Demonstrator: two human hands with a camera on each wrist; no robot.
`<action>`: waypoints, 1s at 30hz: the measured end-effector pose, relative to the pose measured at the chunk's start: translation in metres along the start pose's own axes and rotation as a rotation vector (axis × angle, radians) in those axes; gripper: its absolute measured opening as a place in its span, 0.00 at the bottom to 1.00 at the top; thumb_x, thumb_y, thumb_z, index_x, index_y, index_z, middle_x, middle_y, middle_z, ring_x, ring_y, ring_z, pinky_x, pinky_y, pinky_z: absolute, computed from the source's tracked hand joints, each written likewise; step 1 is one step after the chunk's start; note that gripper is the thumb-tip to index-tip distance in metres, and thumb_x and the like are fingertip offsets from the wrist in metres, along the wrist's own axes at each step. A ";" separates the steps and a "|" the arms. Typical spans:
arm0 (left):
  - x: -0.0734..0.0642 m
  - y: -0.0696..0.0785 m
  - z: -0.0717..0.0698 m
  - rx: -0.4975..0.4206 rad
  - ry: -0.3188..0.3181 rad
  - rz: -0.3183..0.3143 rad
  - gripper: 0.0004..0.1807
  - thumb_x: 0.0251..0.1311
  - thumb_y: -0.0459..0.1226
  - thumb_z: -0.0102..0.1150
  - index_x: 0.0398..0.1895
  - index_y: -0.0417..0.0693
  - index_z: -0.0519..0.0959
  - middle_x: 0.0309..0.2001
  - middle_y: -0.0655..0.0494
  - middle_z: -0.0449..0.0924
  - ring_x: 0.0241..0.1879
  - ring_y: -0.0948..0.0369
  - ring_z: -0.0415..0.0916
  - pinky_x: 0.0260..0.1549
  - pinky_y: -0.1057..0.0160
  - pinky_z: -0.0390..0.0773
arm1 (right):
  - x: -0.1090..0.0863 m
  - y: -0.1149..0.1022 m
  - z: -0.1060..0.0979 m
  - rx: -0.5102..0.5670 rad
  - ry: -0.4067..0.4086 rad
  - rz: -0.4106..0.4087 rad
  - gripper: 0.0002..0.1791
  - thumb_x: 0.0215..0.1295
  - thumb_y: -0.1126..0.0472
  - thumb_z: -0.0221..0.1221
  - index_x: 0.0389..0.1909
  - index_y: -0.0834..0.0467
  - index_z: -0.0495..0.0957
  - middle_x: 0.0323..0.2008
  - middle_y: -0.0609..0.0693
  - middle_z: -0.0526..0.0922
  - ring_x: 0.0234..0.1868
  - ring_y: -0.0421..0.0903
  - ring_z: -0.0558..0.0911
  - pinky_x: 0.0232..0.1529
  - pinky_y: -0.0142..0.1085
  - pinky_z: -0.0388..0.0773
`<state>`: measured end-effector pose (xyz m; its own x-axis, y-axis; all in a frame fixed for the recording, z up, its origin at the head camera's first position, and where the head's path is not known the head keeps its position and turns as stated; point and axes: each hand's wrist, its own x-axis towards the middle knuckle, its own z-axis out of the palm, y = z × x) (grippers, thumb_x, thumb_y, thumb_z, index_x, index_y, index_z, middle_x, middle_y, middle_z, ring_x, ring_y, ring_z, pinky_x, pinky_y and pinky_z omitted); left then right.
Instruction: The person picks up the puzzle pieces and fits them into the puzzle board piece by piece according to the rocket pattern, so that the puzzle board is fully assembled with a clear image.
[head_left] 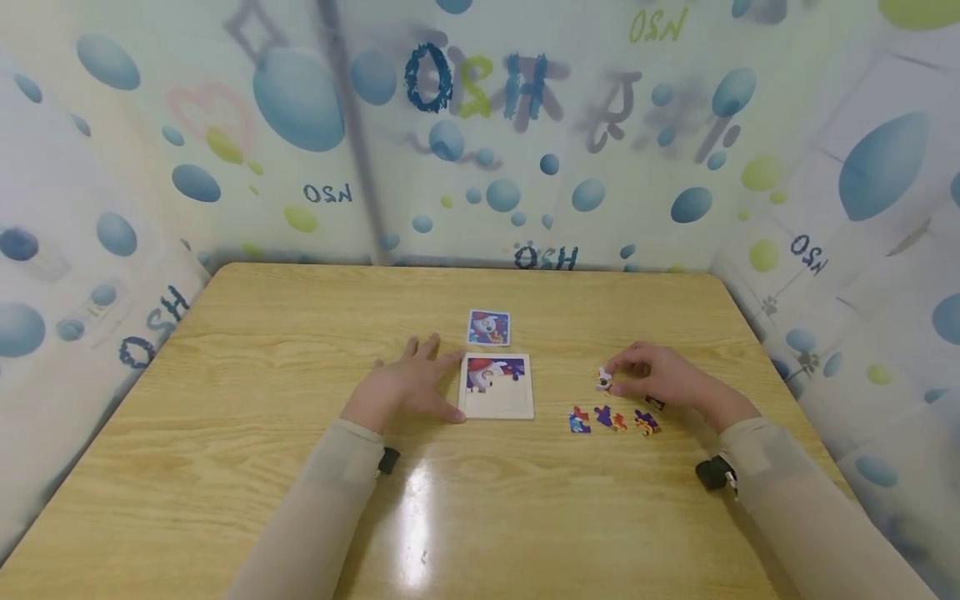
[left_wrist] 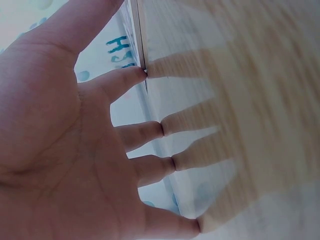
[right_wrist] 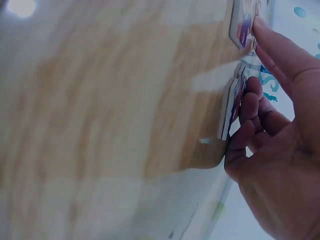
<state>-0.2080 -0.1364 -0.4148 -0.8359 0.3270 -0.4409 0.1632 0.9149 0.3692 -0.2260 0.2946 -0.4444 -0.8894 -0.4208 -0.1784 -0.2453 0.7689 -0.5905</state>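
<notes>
My left hand (head_left: 408, 387) lies with spread fingers on the table, its thumb and index fingertips at the left edge of a white-framed puzzle board (head_left: 498, 408). The left wrist view shows those fingertips (left_wrist: 137, 74) down on the wood. Pieces of a white cartoon animal in a red hat fill the board's upper part; below is bare tray. To the right, my right hand (head_left: 663, 379) pinches a white and purple puzzle piece (head_left: 603, 381) between thumb and index finger, low over the table. Its other fingers (right_wrist: 242, 135) curl beside another piece (right_wrist: 230, 110).
Several loose puzzle pieces lie in front of my right hand, among them a red and blue one (head_left: 580, 421) and a purple and orange one (head_left: 647, 422). A small picture card (head_left: 489, 327) sits behind the board. Patterned walls (head_left: 465, 225) border the table (head_left: 300, 333).
</notes>
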 end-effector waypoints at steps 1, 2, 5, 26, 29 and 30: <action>0.000 0.000 0.000 -0.001 0.000 -0.001 0.59 0.60 0.63 0.77 0.91 0.71 0.53 0.92 0.45 0.33 0.90 0.35 0.27 0.77 0.14 0.35 | 0.000 0.000 0.000 -0.010 0.005 -0.010 0.15 0.72 0.54 0.73 0.56 0.52 0.90 0.50 0.53 0.83 0.48 0.49 0.77 0.51 0.42 0.77; 0.000 0.000 0.000 -0.002 0.001 -0.003 0.59 0.60 0.63 0.77 0.91 0.71 0.53 0.92 0.45 0.33 0.90 0.35 0.27 0.77 0.14 0.34 | 0.000 0.000 0.000 -0.019 0.011 -0.019 0.15 0.72 0.54 0.74 0.55 0.52 0.91 0.48 0.52 0.84 0.46 0.48 0.76 0.49 0.42 0.77; -0.001 0.001 0.000 -0.005 0.005 -0.006 0.59 0.60 0.63 0.77 0.91 0.71 0.53 0.92 0.45 0.32 0.90 0.36 0.26 0.77 0.14 0.34 | -0.001 -0.001 -0.001 -0.043 0.029 -0.051 0.14 0.71 0.55 0.74 0.55 0.53 0.91 0.46 0.49 0.85 0.44 0.45 0.77 0.48 0.40 0.79; -0.004 0.003 0.001 -0.011 0.006 -0.010 0.59 0.61 0.61 0.77 0.91 0.70 0.53 0.92 0.45 0.32 0.90 0.35 0.26 0.76 0.13 0.35 | -0.003 -0.005 0.002 -0.029 0.027 -0.047 0.16 0.72 0.55 0.73 0.54 0.60 0.86 0.48 0.52 0.88 0.49 0.46 0.84 0.53 0.44 0.85; -0.003 0.003 0.002 -0.011 0.008 -0.014 0.59 0.61 0.61 0.77 0.91 0.70 0.54 0.92 0.45 0.33 0.90 0.35 0.27 0.76 0.13 0.35 | -0.004 -0.005 0.003 -0.035 0.032 -0.074 0.15 0.73 0.56 0.73 0.52 0.61 0.86 0.46 0.52 0.88 0.48 0.45 0.84 0.51 0.43 0.86; -0.003 0.003 0.002 -0.010 0.008 -0.015 0.59 0.61 0.61 0.78 0.91 0.70 0.54 0.92 0.45 0.33 0.90 0.35 0.27 0.76 0.12 0.35 | -0.004 -0.005 0.003 -0.040 0.034 -0.081 0.15 0.73 0.56 0.73 0.51 0.61 0.87 0.46 0.52 0.88 0.47 0.44 0.84 0.51 0.43 0.86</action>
<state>-0.2043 -0.1345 -0.4141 -0.8426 0.3111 -0.4396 0.1450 0.9172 0.3711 -0.2204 0.2909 -0.4427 -0.8786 -0.4661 -0.1041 -0.3316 0.7521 -0.5695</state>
